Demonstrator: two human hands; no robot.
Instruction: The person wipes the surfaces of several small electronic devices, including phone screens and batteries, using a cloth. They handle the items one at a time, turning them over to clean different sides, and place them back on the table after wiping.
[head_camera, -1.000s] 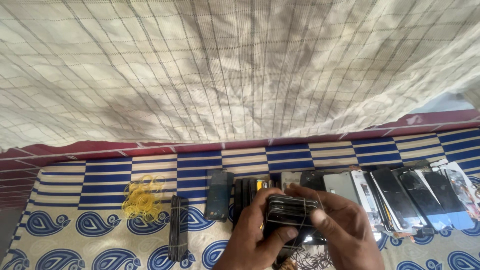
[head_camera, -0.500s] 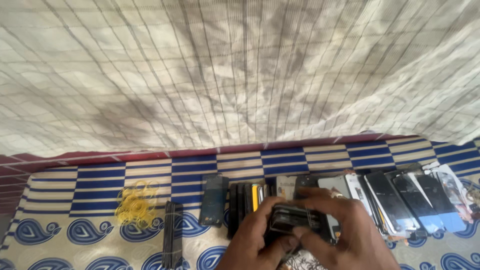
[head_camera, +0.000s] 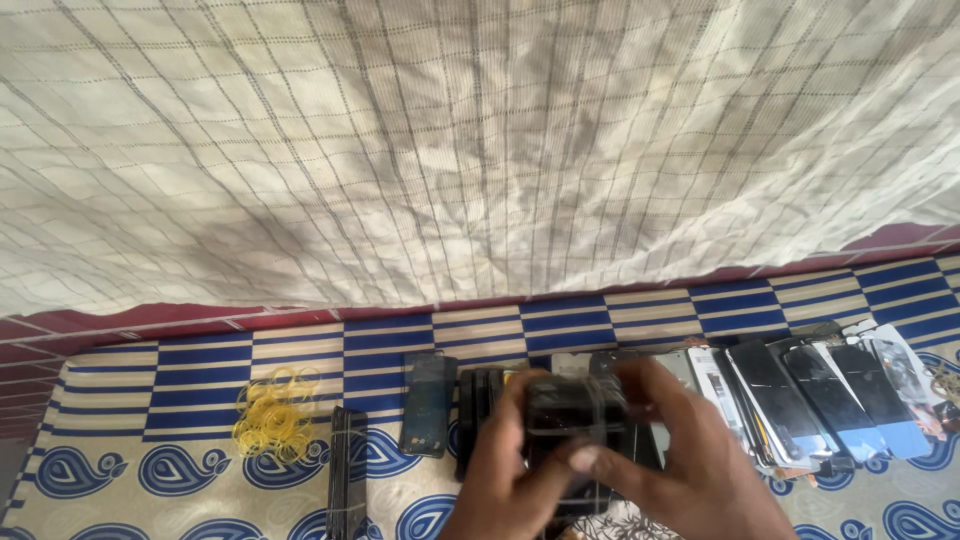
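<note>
Both hands, left hand (head_camera: 500, 470) and right hand (head_camera: 690, 470), pinch a dark bundle of what look like phone screens (head_camera: 575, 415), just right of the yellow rubber bands (head_camera: 275, 415); loosened fingers could spill it.

Both hands, the left hand (head_camera: 505, 470) and the right hand (head_camera: 680, 470), are gripping a dark bundle of phone screens (head_camera: 575, 410) over a blue-patterned cloth (head_camera: 150, 480). Yellow rubber bands (head_camera: 275, 420) are lying to the left, and more loose screens (head_camera: 830, 400) are lying fanned out at right.
</note>
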